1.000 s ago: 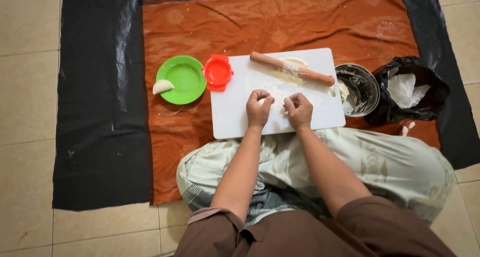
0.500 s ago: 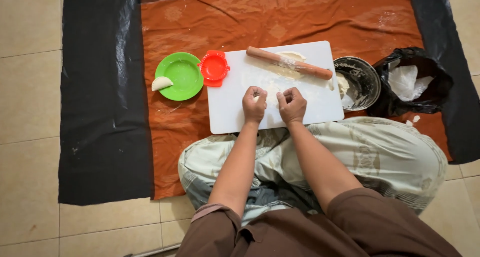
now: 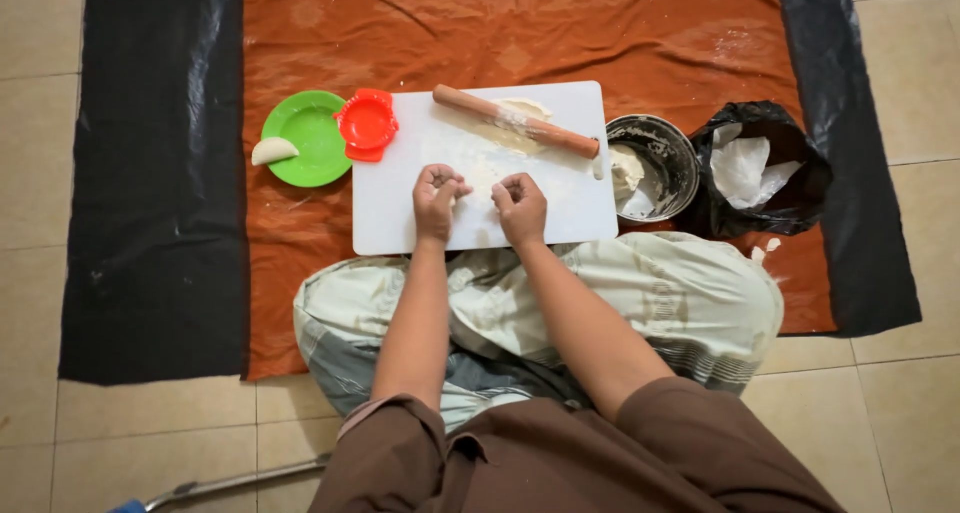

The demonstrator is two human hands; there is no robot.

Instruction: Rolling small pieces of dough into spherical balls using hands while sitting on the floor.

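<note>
White cutting board (image 3: 570,188); green plate (image 3: 300,138); red dumpling mould (image 3: 367,123); orange patterned cloth (image 3: 560,33) (faint motifs); black plastic sheet (image 3: 160,223).

— How are the arms set?

— Both forearms reach forward from brown sleeves pushed up near the elbows, and they converge so the wrists end up close together.

— And the left hand (image 3: 436,199)?

— Knuckles up, fingers curled under into a loose fist, fingertips pinched together.

— The right hand (image 3: 520,206)?

— Curled the same way, just beside the left, with a narrow gap between them.
</note>
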